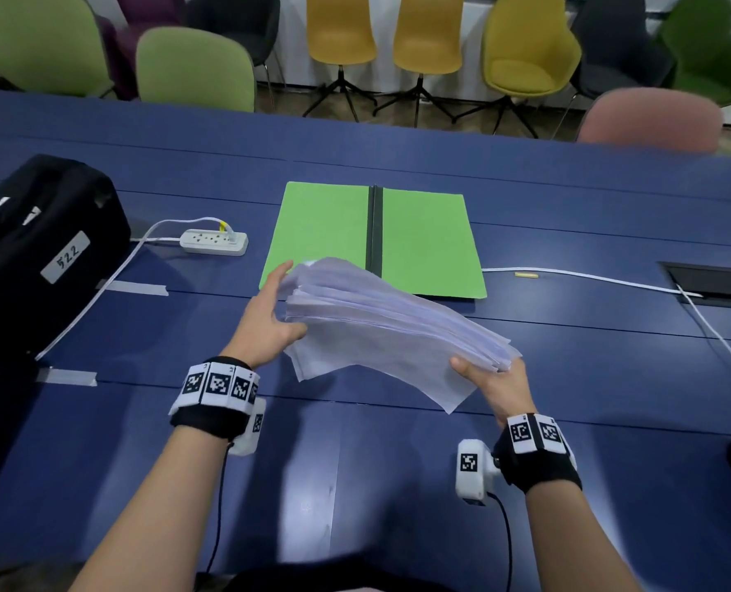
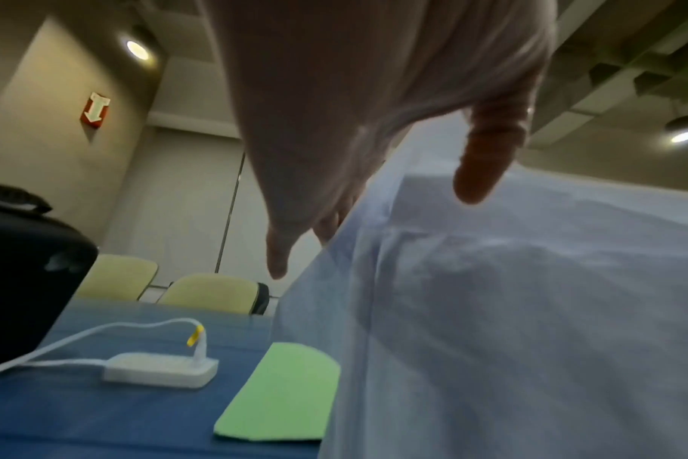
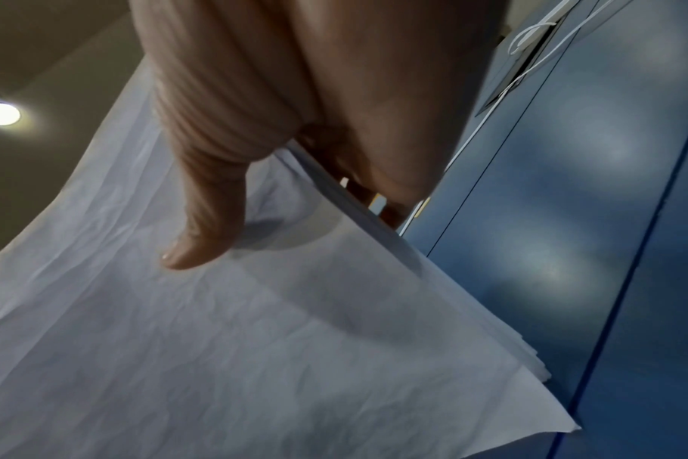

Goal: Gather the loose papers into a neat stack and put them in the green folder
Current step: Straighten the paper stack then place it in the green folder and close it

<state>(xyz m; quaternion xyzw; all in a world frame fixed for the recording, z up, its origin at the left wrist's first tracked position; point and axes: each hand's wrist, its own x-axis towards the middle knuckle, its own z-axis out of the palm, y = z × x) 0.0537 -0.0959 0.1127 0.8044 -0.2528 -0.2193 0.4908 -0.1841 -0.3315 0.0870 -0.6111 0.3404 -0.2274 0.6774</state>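
A thick stack of white papers (image 1: 389, 331) hangs tilted in the air above the blue table (image 1: 398, 484), with its edges uneven. My right hand (image 1: 498, 382) pinches the stack's right end, thumb on the near face and fingers behind it (image 3: 256, 357). My left hand (image 1: 265, 309) lies with straight fingers along the stack's left edge, and its thumb (image 2: 480, 174) rests on the paper (image 2: 531, 310). The green folder (image 1: 428, 241) lies open and flat just beyond the stack, its black spine (image 1: 374, 228) down the middle. Only a corner of the folder (image 2: 279, 394) shows in the left wrist view.
A white power strip (image 1: 214, 242) with its cable sits left of the folder. A black case (image 1: 35, 249) stands at the far left. Another white cable (image 1: 590, 275) runs right to a table hatch (image 1: 714, 284). Chairs (image 1: 193, 66) line the far edge.
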